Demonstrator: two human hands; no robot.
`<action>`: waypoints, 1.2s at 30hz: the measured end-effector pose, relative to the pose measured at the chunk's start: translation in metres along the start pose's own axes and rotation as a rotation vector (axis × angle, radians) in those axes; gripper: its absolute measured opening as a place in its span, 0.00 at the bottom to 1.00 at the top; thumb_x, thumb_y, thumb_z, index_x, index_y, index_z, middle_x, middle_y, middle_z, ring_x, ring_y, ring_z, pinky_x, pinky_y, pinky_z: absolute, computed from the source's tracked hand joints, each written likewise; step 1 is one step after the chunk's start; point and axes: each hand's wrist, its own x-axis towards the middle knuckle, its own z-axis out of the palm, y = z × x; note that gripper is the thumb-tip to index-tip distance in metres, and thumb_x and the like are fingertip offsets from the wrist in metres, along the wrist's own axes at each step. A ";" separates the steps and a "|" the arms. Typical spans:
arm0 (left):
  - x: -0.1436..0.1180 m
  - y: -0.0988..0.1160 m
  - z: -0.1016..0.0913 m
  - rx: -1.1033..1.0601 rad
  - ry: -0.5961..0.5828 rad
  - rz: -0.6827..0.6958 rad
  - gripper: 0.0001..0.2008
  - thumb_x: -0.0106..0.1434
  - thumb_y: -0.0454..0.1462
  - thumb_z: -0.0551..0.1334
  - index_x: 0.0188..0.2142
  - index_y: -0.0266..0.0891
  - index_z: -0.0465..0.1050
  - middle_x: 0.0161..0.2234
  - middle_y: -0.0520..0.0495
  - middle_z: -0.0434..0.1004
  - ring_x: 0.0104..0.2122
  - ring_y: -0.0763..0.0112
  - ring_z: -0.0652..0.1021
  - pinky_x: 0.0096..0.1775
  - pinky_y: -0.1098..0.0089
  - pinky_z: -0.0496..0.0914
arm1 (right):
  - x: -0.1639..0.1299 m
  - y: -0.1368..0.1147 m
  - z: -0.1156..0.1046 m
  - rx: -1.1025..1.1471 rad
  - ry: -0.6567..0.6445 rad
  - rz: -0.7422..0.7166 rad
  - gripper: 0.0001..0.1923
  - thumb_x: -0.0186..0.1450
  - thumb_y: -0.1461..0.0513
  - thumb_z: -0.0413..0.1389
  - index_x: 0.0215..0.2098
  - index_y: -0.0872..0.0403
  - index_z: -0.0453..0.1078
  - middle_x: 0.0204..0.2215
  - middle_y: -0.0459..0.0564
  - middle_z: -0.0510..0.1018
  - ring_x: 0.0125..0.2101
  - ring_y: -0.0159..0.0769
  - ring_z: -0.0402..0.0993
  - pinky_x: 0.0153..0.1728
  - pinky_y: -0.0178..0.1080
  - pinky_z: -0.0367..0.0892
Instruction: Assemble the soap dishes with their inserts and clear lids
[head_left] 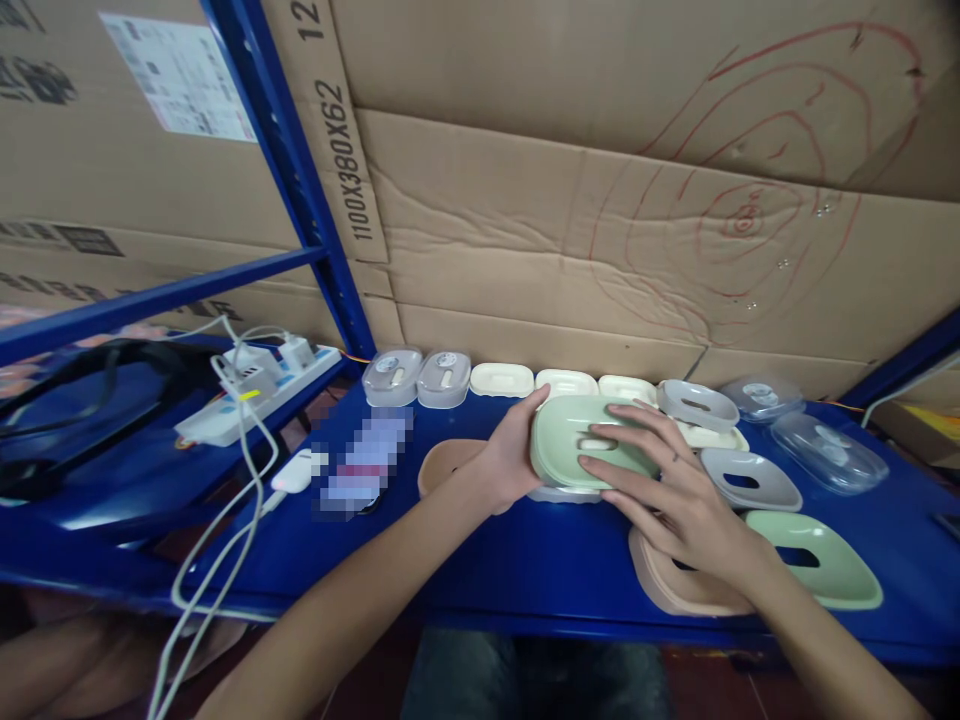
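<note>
A light green plastic lid with rounded corners and a small slot is between my hands, over the table's middle. Beneath it shows the edge of a clear plastic base. My left hand grips its left side, with the thumb up along the far edge. My right hand holds the right side, fingers spread across the top beside the slot; its thumb is hidden. A peach tray lies under my right wrist, with a green slotted tray to its right. Another peach tray is behind my left forearm.
Cream trays, clear boxes, grey slotted trays and clear covers line the back and right. A phone, white cables and a power strip lie left. Cardboard stands behind.
</note>
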 end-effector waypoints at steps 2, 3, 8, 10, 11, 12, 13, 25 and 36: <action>-0.002 0.002 0.000 0.011 -0.031 -0.018 0.23 0.70 0.53 0.66 0.50 0.34 0.81 0.41 0.38 0.87 0.44 0.52 0.86 0.46 0.61 0.77 | -0.002 0.001 0.002 -0.012 -0.006 -0.005 0.26 0.73 0.67 0.63 0.67 0.44 0.74 0.66 0.55 0.75 0.72 0.56 0.62 0.70 0.70 0.64; -0.004 0.003 0.001 0.023 -0.052 -0.027 0.24 0.69 0.54 0.67 0.49 0.34 0.81 0.40 0.38 0.87 0.43 0.51 0.86 0.46 0.61 0.77 | -0.003 0.001 0.002 -0.026 -0.002 -0.005 0.26 0.73 0.67 0.63 0.67 0.44 0.74 0.66 0.55 0.76 0.72 0.55 0.62 0.70 0.71 0.63; -0.009 0.003 0.006 0.133 -0.079 0.079 0.21 0.65 0.50 0.72 0.47 0.36 0.82 0.39 0.40 0.86 0.41 0.55 0.85 0.44 0.63 0.75 | -0.011 -0.001 0.006 -0.103 0.015 0.010 0.26 0.73 0.67 0.61 0.67 0.44 0.73 0.66 0.55 0.76 0.72 0.55 0.65 0.71 0.72 0.61; -0.009 0.000 0.006 0.167 -0.045 0.105 0.20 0.63 0.48 0.75 0.47 0.36 0.81 0.39 0.42 0.86 0.39 0.59 0.84 0.42 0.65 0.74 | -0.012 -0.003 0.007 -0.128 0.011 0.010 0.26 0.74 0.67 0.61 0.67 0.45 0.73 0.65 0.55 0.77 0.72 0.55 0.65 0.71 0.71 0.62; -0.009 -0.001 0.006 0.179 -0.028 0.104 0.20 0.61 0.47 0.76 0.46 0.36 0.81 0.39 0.43 0.85 0.38 0.61 0.83 0.42 0.66 0.74 | -0.012 -0.004 0.008 -0.140 0.012 0.008 0.25 0.74 0.67 0.61 0.67 0.45 0.73 0.65 0.56 0.77 0.72 0.55 0.65 0.71 0.71 0.62; -0.009 -0.002 0.006 0.187 -0.012 0.097 0.20 0.60 0.46 0.77 0.46 0.36 0.81 0.39 0.43 0.85 0.37 0.62 0.83 0.41 0.66 0.73 | -0.013 -0.005 0.008 -0.152 0.011 0.006 0.25 0.74 0.68 0.61 0.67 0.46 0.73 0.65 0.56 0.77 0.72 0.55 0.65 0.71 0.71 0.61; -0.009 -0.003 0.006 0.194 0.003 0.094 0.20 0.59 0.44 0.78 0.46 0.36 0.81 0.40 0.43 0.85 0.37 0.63 0.82 0.41 0.66 0.73 | -0.013 -0.005 0.009 -0.162 0.008 0.002 0.25 0.74 0.68 0.61 0.67 0.47 0.73 0.65 0.56 0.77 0.72 0.55 0.65 0.71 0.71 0.61; -0.019 -0.006 0.007 0.341 -0.008 0.120 0.20 0.54 0.34 0.79 0.46 0.39 0.82 0.38 0.44 0.85 0.39 0.61 0.83 0.41 0.65 0.74 | -0.026 0.003 0.009 -0.046 -0.022 0.012 0.26 0.72 0.68 0.62 0.66 0.45 0.75 0.67 0.54 0.75 0.73 0.54 0.64 0.71 0.71 0.62; -0.011 0.001 0.003 0.424 0.091 0.159 0.26 0.47 0.33 0.78 0.48 0.36 0.82 0.40 0.44 0.85 0.34 0.67 0.81 0.36 0.70 0.72 | -0.013 0.011 0.013 0.509 0.292 0.691 0.27 0.75 0.53 0.63 0.69 0.49 0.69 0.60 0.59 0.81 0.56 0.48 0.82 0.53 0.52 0.81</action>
